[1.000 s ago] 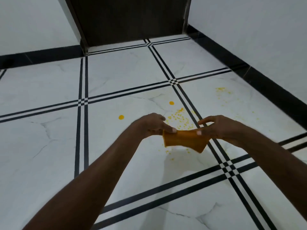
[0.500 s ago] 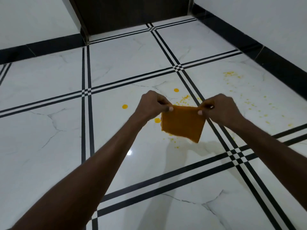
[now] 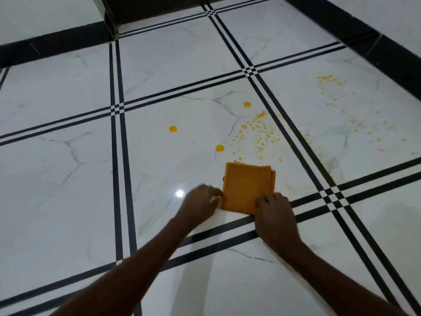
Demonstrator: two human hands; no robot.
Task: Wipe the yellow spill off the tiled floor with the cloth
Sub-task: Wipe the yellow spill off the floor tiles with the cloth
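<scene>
We see a white marble-look tiled floor (image 3: 68,183) with double black lines crossing it, black skirting (image 3: 52,45) along the walls at the far side. Going left to right: a bright light glare (image 3: 179,193) sits on the tile just left of our left hand. The left hand (image 3: 200,204) is blurred, at the near-left edge of the cloth; it touches that edge, but we cannot tell whether its fingers pinch it or just press. The orange cloth (image 3: 247,187) lies folded, roughly square, flat on the floor, on the near side of the spill and just beyond the near double line. Folded layers show at its far-right corner. The right hand (image 3: 274,215) rests on the cloth's near-right corner, fingers bent and close together, pressing down on the fabric. The yellow spill (image 3: 257,133) is beyond the cloth: three round drops, one at left, one nearest the cloth, one farther off, plus a scatter of small specks to their right. More faint specks spread over the next tile to the right, across the diagonal black lines.
</scene>
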